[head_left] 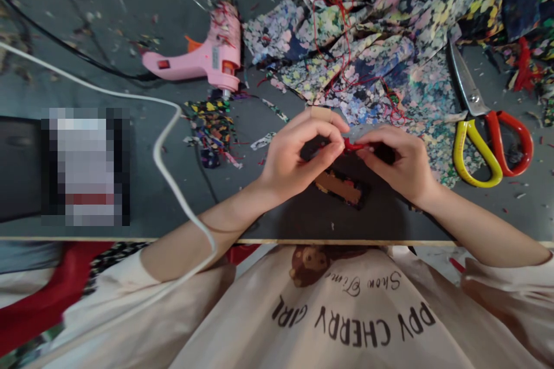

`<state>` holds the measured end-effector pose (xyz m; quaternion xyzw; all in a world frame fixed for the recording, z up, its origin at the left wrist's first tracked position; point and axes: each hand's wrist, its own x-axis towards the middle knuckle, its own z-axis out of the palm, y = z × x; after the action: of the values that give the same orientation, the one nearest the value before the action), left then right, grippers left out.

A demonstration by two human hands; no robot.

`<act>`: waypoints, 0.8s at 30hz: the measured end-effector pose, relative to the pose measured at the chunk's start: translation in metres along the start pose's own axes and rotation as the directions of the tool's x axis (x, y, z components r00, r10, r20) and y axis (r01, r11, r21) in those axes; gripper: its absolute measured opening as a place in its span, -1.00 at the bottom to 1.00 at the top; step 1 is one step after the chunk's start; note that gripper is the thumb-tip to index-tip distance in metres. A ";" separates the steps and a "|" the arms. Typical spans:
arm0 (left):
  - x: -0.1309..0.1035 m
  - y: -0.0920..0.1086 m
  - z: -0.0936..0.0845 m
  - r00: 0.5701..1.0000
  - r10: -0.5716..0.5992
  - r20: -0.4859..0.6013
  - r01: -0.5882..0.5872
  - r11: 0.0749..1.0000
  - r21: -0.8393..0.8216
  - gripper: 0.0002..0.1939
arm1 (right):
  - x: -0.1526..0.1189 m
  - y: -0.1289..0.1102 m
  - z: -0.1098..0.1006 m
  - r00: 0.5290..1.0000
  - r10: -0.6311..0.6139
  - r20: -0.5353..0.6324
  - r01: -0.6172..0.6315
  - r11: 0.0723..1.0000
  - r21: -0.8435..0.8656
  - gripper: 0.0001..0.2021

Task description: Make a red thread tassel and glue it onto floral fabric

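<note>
A small red piece (pixel 352 145), perhaps thread or cord, is pinched between my two hands above the table. My left hand (pixel 300 153) grips its left end with thumb and forefinger; a tan bandage wraps one finger. The right end is between the thumb and forefinger of my right hand (pixel 398 161). Just below the hands lies a flat brown strip with a dark patterned edge (pixel 340 187). Floral fabric (pixel 367 57) with loose red threads spreads out beyond my hands.
A pink glue gun (pixel 208 60) lies at the upper left, near fabric scraps (pixel 214 132). Scissors (pixel 476 109) with yellow and red handles rest at the right. A white cable (pixel 168 173) crosses my left forearm. A pixelated object (pixel 86 167) sits far left.
</note>
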<state>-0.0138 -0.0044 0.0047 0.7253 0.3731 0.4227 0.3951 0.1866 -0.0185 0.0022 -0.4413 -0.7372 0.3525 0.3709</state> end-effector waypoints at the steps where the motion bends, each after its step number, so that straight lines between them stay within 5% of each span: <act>1: 0.000 0.000 0.000 1.000 0.001 0.002 -0.001 1.000 -0.026 -0.77 | 0.000 0.001 0.001 1.000 -0.022 0.008 0.023 0.999 -0.027 -0.88; 7: 0.000 -0.001 0.001 1.000 -0.004 -0.019 0.002 0.994 -0.105 -0.78 | 0.000 0.006 0.002 0.996 -0.078 -0.041 0.071 0.986 -0.148 -0.83; 24: -0.004 -0.009 0.004 0.999 -0.045 -0.013 0.042 0.982 -0.186 -0.72 | 0.001 0.006 0.003 0.989 -0.050 -0.138 0.044 0.998 -0.046 -0.95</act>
<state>-0.0132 -0.0055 -0.0056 0.6734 0.3511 0.4530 0.4670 0.1862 -0.0163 -0.0036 -0.4551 -0.7272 0.2962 0.4200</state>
